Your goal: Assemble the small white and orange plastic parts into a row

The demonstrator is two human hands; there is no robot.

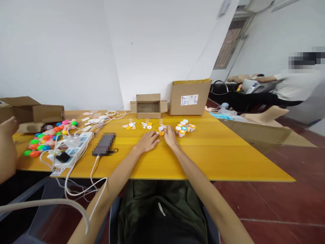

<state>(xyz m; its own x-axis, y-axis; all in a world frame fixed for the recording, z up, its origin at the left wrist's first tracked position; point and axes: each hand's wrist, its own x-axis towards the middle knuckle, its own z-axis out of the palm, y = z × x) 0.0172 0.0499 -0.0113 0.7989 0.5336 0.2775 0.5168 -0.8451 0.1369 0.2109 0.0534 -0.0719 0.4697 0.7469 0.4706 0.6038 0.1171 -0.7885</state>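
Observation:
My left hand (148,141) rests palm down on the yellow table, fingers apart, its fingertips beside an orange ring-shaped piece (161,133). On the other side of that ring, my right hand (170,136) has its fingers drawn together near small white pieces (162,126); what they hold, if anything, is too small to make out. Just beyond stands a small clear cup (161,121). Two similar groups lie to the left, with a clear cup (147,120) and an orange disc (128,128) among white bits. Several lidded jars (182,133) with white, orange and blue tops cluster right of my right hand.
An open small carton (148,107) and a larger cardboard box (190,100) stand at the back. Left are a dark phone-like device (104,144), a power strip (72,150) with cables, and colourful balls (40,147). Another person's arm (7,149) is at far left; a person (296,84) sits right.

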